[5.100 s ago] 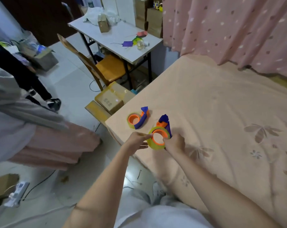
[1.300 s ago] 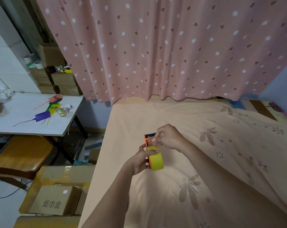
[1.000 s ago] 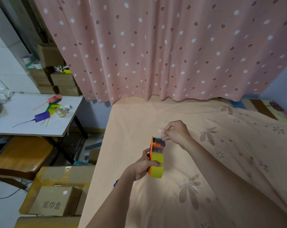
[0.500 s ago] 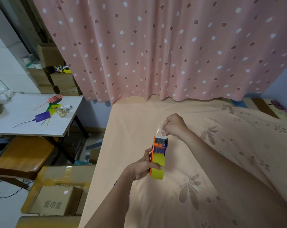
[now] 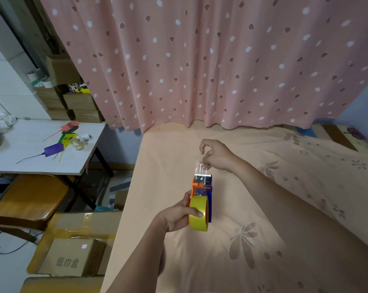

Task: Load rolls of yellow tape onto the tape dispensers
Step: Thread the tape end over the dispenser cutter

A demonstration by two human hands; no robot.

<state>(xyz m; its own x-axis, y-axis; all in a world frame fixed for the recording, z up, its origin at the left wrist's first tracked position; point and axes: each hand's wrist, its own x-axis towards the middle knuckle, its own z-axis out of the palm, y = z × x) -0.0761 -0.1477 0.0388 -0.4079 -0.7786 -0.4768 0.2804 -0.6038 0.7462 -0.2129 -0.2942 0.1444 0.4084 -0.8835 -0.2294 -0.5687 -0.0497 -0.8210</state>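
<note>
An orange and blue tape dispenser [image 5: 202, 185] carries a roll of yellow tape [image 5: 198, 214], held upright above the peach bedsheet [image 5: 252, 208]. My left hand [image 5: 179, 214] grips the roll and dispenser from the left, thumb across the yellow tape. My right hand [image 5: 215, 154] pinches the clear free end of the tape [image 5: 202, 168], stretched up from the dispenser's cutter end. The second dispenser is out of view.
A pink dotted curtain [image 5: 200, 60] hangs behind the bed. To the left stand a white table [image 5: 31, 157] with small items, a wooden chair [image 5: 26, 197], and cardboard boxes [image 5: 73, 256] on the floor by the bed's edge.
My right hand has pulled the tape end up and away from the dispenser's cutter. My left hand has kept the dispenser nearly still. Earlier the view swung from the bed corner to the curtain.
</note>
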